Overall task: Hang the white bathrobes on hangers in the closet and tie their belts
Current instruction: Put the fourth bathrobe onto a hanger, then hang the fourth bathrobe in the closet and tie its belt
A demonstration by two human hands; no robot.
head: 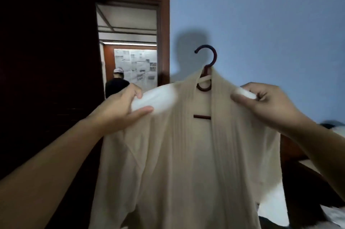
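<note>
Robe (186,163) hangs open-fronted on a dark hanger (206,64), held up before the blue wall. Left hand (123,105) grips its left shoulder; right hand (265,102) pinches the right one.

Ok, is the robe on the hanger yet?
On. The robe drapes over the hanger, whose hook sticks up above the collar. The left hand and right hand grip its shoulders.

Both arms raised forward, hands apart at shoulder height.
The left hand (128,102) pinches cloth between thumb and fingers; the right hand (265,102) curls round a fold likewise.
</note>
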